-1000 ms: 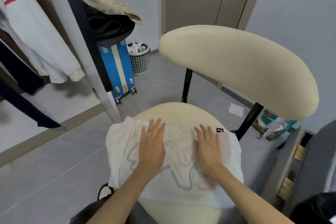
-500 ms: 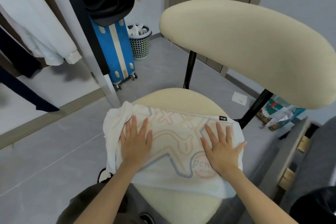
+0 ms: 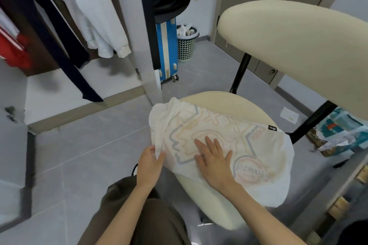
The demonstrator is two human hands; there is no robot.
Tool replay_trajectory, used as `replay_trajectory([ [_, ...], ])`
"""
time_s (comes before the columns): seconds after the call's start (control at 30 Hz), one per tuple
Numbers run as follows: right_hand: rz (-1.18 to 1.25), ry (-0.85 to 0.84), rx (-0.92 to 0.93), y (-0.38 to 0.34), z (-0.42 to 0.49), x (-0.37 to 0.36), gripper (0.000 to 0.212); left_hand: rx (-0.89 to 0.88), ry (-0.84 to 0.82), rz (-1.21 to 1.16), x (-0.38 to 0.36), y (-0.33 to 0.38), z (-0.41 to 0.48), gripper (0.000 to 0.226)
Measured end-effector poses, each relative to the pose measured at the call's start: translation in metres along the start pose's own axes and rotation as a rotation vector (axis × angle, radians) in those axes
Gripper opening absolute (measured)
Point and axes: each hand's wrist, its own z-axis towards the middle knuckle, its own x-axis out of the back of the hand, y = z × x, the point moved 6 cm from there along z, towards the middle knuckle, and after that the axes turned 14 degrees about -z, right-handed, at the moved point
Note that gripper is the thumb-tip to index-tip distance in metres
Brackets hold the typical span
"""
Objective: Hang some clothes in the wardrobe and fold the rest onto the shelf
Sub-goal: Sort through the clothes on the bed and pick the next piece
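A white T-shirt (image 3: pixel 258 157) with a pastel printed design lies folded on the cream seat of a chair (image 3: pixel 225 101). My right hand (image 3: pixel 214 161) presses flat on the middle of the shirt, fingers straight. At the shirt's left edge, my left hand (image 3: pixel 149 163) pinches the hanging fabric between thumb and fingers. The open wardrobe (image 3: pixel 65 89) stands at the left, with a white garment (image 3: pixel 99 22) and dark clothes (image 3: pixel 49 32) hanging in it above a pale shelf.
The chair's cream backrest (image 3: pixel 298 49) arches over the right. A blue suitcase (image 3: pixel 166 49) with clothes piled on top stands behind the wardrobe's side panel (image 3: pixel 143 45), next to a mesh waste bin (image 3: pixel 186 45). Bags and paper lie on the grey floor at right.
My left hand slid off the top of the shirt to its left edge and took hold of the fabric. My right hand moved from the right side to the shirt's middle.
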Motion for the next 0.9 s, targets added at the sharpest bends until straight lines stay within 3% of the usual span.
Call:
replay_trajectory([
  [0.17, -0.103, 0.018, 0.019, -0.031, 0.001, -0.023, 0.048, 0.128, 0.015, -0.031, 0.013, -0.029, 0.003, 0.018],
  [0.43, -0.186, 0.040, -0.009, -0.033, 0.002, -0.040, 0.050, 0.173, 0.023, -0.062, 0.016, -0.030, 0.017, 0.011],
  [0.57, -0.195, 0.050, -0.030, -0.033, 0.001, -0.038, 0.053, 0.338, 0.062, -0.481, 0.032, -0.028, 0.017, 0.013],
  [0.67, -0.215, 0.031, -0.039, -0.035, 0.000, -0.040, 0.065, 0.308, 0.080, -0.678, 0.052, -0.017, 0.020, 0.015],
  [0.8, -0.307, -0.019, 0.017, -0.034, -0.002, -0.042, 0.082, 0.131, 0.237, -0.521, 0.083, -0.012, 0.027, 0.014],
  [0.9, -0.335, -0.046, 0.040, -0.034, -0.005, -0.040, 0.079, 0.013, 0.292, -0.268, 0.088, -0.009, 0.028, 0.014],
])
